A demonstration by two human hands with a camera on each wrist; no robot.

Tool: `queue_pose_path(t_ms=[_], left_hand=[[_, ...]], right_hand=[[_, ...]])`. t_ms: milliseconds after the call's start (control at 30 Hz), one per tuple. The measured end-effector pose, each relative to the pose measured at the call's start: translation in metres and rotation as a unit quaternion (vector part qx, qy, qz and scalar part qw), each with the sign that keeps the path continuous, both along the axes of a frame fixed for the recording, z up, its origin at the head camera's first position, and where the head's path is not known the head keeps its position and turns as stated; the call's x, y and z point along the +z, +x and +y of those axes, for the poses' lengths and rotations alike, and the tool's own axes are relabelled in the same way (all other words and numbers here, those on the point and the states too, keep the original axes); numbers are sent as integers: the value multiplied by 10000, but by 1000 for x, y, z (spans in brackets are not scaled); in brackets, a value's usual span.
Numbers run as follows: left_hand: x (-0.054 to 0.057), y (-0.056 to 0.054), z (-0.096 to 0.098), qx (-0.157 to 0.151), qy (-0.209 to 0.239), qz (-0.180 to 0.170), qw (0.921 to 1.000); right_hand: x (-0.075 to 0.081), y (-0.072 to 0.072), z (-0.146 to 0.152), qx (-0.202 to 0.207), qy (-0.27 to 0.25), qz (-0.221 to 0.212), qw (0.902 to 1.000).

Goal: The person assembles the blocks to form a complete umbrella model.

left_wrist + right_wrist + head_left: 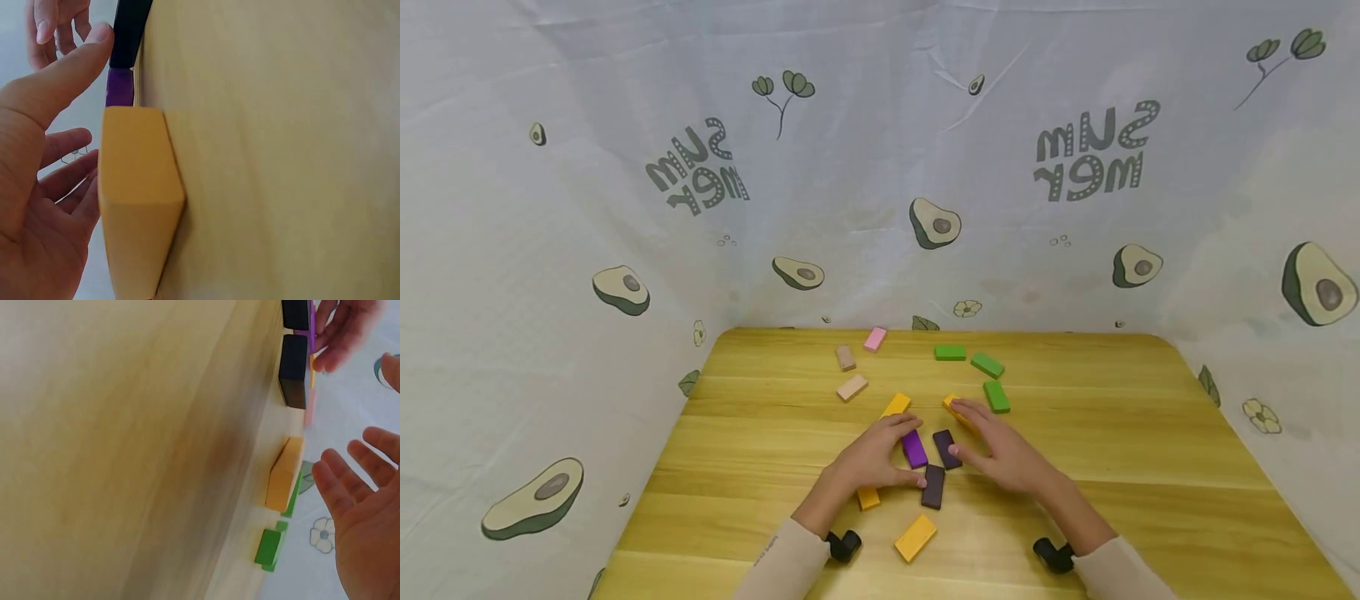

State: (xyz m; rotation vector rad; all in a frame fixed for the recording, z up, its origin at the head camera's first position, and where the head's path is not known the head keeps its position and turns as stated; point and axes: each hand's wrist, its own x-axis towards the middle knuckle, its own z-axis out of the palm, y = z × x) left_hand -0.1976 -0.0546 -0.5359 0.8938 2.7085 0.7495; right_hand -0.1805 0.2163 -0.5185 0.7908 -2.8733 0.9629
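My left hand (872,458) hovers with fingers and thumb apart beside a purple block (914,448). Its thumb tip is right by a black block (933,487); in the left wrist view the palm faces a yellow block (140,162) in the foreground. My right hand (1009,454) has its fingers loosely extended above the table. In the head view its fingertips overlap a yellow block (952,403) and its thumb overlaps the second black block (946,448). The right wrist view shows a gap between those fingers (337,487) and the yellow block. Neither hand grips anything.
On the wooden table (1112,417), three green blocks (951,353) lie at the back right of centre. A pink block (875,339) and two beige blocks (852,387) lie back left. Another yellow block (916,538) lies near the front. Printed cloth (865,167) hangs around the table.
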Motion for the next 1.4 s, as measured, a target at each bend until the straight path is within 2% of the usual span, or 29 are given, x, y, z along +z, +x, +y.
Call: queue_pose_path(t_ms=[233, 367, 533, 833, 1133, 1400], left_hand=[[0, 6, 5, 158, -95, -37, 9998], [-1, 7, 7, 290, -209, 64, 9993], [-2, 8, 7, 442, -240, 228, 9985], [-3, 9, 4, 855, -295, 298, 9955], [-3, 7, -2, 675, -283, 354, 9967], [4, 0, -5, 405, -89, 329, 9986]], right_hand=[[-5, 4, -3, -29, 9, -304, 9995], [-7, 6, -4, 4, 24, -408, 9992], [-10, 7, -5, 96, 31, -459, 9989], [-13, 9, -3, 230, 85, -418, 9988], [-17, 9, -1, 283, 120, -503, 9983], [-16, 9, -1, 227, 143, -559, 9981]])
